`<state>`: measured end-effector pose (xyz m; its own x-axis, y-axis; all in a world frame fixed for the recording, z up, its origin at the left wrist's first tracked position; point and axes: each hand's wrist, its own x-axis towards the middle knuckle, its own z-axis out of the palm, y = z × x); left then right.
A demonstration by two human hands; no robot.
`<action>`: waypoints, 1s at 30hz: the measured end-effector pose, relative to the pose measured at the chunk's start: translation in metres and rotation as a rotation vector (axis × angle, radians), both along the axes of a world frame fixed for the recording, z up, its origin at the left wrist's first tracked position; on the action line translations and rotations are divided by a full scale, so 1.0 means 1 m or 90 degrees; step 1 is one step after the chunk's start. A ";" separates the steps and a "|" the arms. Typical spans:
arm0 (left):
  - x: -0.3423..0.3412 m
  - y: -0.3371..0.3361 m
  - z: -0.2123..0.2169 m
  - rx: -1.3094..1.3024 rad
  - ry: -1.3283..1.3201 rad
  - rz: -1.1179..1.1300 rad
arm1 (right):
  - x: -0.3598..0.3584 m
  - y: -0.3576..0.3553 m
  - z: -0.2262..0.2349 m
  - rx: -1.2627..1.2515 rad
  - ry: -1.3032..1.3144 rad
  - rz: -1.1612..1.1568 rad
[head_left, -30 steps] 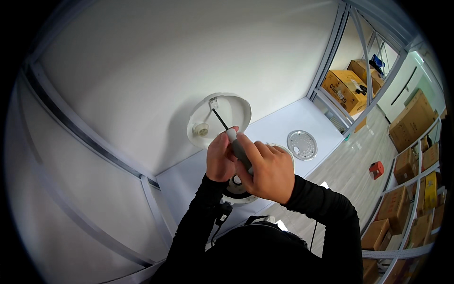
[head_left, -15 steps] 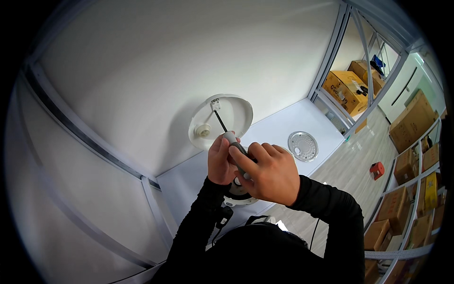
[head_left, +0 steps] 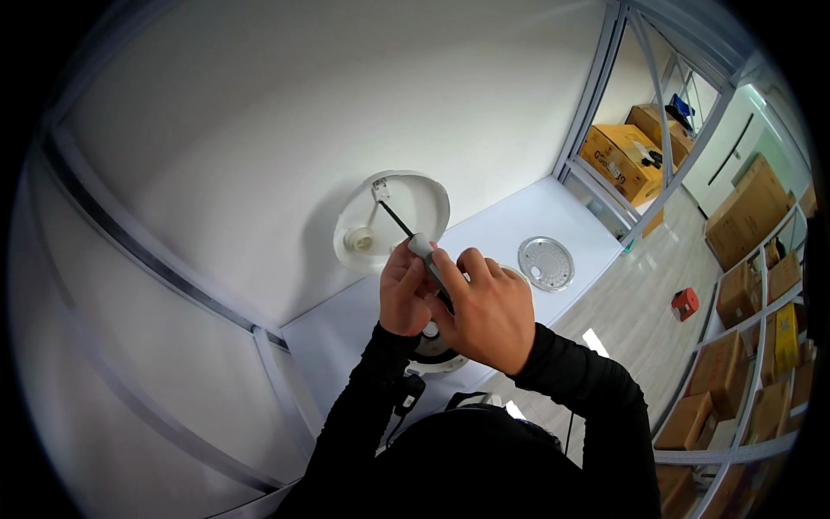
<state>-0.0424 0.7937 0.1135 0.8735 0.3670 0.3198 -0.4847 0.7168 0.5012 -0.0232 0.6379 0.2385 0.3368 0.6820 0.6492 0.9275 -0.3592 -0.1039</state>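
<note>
A screwdriver (head_left: 406, 232) with a thin black shaft and a grey and black handle points up at a small bracket near the top of a white round lid (head_left: 428, 203) that stands open against the wall. My right hand (head_left: 484, 311) is shut on the handle. My left hand (head_left: 402, 294) wraps the handle from the left, touching the right hand. Under both hands sits the white round body of an appliance (head_left: 437, 350), mostly hidden by them.
A round perforated metal plate (head_left: 545, 263) lies on the white table (head_left: 346, 329) to the right. A black cable hangs off the table's front edge. Metal shelving with cardboard boxes (head_left: 618, 156) stands at the right; a small red object (head_left: 685, 303) is on the floor.
Both hands have stayed on the screwdriver, shifting slightly around the handle; its tip remains at the bracket on the lid.
</note>
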 end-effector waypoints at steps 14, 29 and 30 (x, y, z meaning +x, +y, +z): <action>-0.010 0.006 0.003 -0.069 0.002 -0.076 | 0.000 0.003 -0.006 0.071 0.758 0.134; -0.002 0.002 0.003 -0.058 -0.009 -0.060 | -0.021 0.009 -0.040 0.139 0.354 -0.018; -0.005 0.002 0.005 -0.031 0.009 -0.046 | -0.019 0.009 -0.047 0.159 0.355 -0.008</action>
<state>-0.0472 0.7955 0.1188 0.9026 0.3173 0.2910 -0.4238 0.7740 0.4704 -0.0418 0.6471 0.1912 0.6794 0.5256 0.5121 0.7044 -0.2718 -0.6557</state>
